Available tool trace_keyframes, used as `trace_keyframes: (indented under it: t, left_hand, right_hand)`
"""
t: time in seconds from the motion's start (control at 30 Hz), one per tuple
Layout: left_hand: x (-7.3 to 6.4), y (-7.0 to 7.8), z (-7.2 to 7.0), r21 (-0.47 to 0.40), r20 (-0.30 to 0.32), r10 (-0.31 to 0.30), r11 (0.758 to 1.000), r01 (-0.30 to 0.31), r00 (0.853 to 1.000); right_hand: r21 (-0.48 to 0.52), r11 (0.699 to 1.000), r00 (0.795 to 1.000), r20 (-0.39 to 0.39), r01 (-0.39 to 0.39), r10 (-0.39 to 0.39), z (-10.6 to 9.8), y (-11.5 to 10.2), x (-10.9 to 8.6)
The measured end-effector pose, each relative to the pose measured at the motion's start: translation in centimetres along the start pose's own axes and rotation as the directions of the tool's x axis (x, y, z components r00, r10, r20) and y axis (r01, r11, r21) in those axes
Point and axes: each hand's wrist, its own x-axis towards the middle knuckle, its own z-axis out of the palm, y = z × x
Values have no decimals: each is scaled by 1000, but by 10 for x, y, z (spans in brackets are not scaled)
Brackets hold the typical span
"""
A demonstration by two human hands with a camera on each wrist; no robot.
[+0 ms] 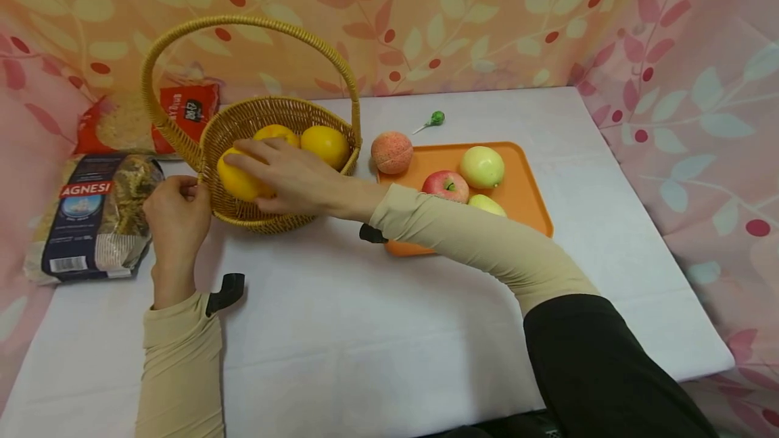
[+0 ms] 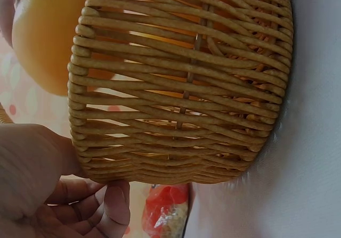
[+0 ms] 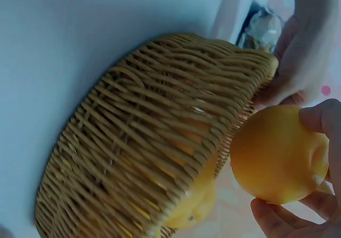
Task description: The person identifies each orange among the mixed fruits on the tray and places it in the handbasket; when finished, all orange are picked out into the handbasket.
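A wicker basket [image 1: 268, 223] with a tall arched handle stands at the back left. My left hand [image 1: 176, 222] pinches its rim at the left side between thumb and curled fingers. Over the basket's left part, my right hand [image 1: 301, 178] holds an orange [image 3: 277, 155] from above, thumb on one side and fingers on the other. In the right wrist view this orange is at rim height, just past the woven wall. Two more yellow-orange fruits, one behind the right hand [image 1: 276, 132] and one to its right [image 1: 326, 145], lie inside the basket.
Right of the basket, an orange tray [image 1: 526, 198] bears a red apple [image 1: 446, 186] and two pale green fruits [image 1: 482, 167]. A peach-coloured ball [image 1: 392, 153] sits at its corner, a green lollipop [image 1: 437, 118] behind. Left are an Agnesi pasta bag [image 1: 85, 222] and a red bag [image 1: 193, 108].
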Motion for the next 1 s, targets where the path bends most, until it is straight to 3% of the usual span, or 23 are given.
trace_keyframes:
  t: [0.5,0.8,1.0]
  left_hand:
    - [-1,1,0,-7,-15,19,1000,-20,1000]
    - [-2,1,1,0,-38,33,999,-33,999]
    - [-2,1,2,-4,-44,38,999,-38,998]
  right_hand:
    - [-15,1000,995,97,7,-5,22,-7,12]
    - [-86,996,992,124,32,-21,29,-14,19]
    - [-70,997,984,178,12,1,28,-17,19]
